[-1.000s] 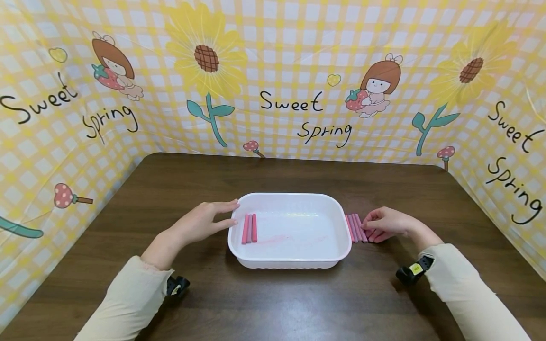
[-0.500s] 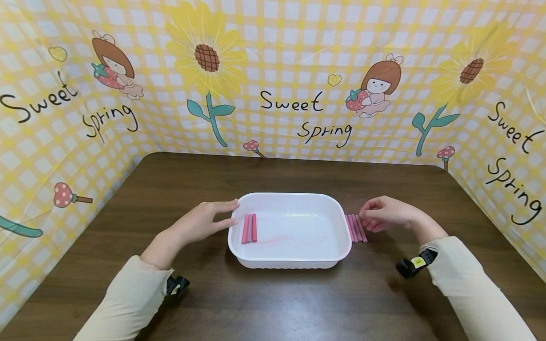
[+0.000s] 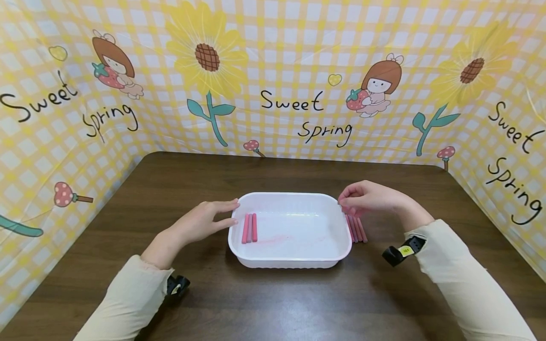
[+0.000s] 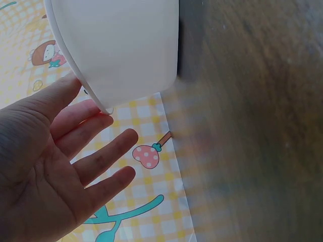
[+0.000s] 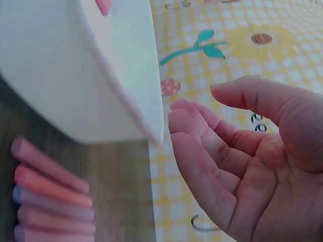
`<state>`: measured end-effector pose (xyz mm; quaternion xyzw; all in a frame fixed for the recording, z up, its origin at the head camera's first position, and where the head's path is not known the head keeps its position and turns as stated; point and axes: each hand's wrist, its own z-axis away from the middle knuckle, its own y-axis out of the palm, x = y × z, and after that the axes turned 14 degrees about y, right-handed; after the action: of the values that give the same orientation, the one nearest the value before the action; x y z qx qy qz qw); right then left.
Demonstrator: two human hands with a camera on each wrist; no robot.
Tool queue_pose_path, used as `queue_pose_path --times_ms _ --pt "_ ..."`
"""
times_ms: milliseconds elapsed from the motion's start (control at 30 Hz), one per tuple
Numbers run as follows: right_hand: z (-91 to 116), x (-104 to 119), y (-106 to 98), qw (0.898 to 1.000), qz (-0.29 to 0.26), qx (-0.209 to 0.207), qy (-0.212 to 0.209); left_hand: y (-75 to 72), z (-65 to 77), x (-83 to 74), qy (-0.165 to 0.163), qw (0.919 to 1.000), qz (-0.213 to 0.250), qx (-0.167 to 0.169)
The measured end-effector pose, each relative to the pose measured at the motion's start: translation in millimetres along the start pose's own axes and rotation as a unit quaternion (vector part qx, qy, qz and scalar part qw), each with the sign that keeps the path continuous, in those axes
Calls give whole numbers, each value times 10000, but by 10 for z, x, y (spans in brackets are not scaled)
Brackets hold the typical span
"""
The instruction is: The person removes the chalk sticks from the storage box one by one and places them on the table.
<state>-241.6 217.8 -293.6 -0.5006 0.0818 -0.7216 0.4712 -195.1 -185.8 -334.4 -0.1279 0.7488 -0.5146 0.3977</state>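
A white plastic tub (image 3: 294,262) stands on the table, with 3 pink chalk sticks (image 3: 249,228) side by side at its left end. My left hand (image 3: 202,222) rests its thumb and fingertips against the tub's left rim. In the left wrist view, the fingers (image 4: 103,156) are spread and mostly straight. My right hand (image 3: 367,196) hovers by the tub's far right corner. In the right wrist view, its fingers (image 5: 189,156) curve loosely with nothing between them and the thumb. Several more chalk sticks (image 5: 55,206) lie in a row outside the tub's right wall.
Pink smudges (image 3: 275,240) mark the tub's floor. The dark wooden table (image 3: 277,303) ends at a yellow checked cloth (image 3: 290,57), which hangs along the back and both sides.
My right hand has lifted off the row of chalk sticks and moved left and away from me to the tub's right corner, leaving the sticks lying there. The left hand stays still.
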Motion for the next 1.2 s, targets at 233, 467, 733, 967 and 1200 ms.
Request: queue_pose_path --times_ms 233,467,733,967,1200 --pt "-98 195 93 9996 -13 259 -69 5 -9 14 21 10000 11 24" --pt "-156 356 193 9992 -111 371 140 -2 -11 9 -4 10000 -7 33" --pt "-209 528 282 9987 122 474 119 -4 -6 8 -21 10000 4 28" --pt "-323 657 374 9978 324 549 187 -7 -10 0 32 10000 -31 10" --pt "-436 818 456 9943 818 681 46 -4 -8 9 22 10000 -45 7"
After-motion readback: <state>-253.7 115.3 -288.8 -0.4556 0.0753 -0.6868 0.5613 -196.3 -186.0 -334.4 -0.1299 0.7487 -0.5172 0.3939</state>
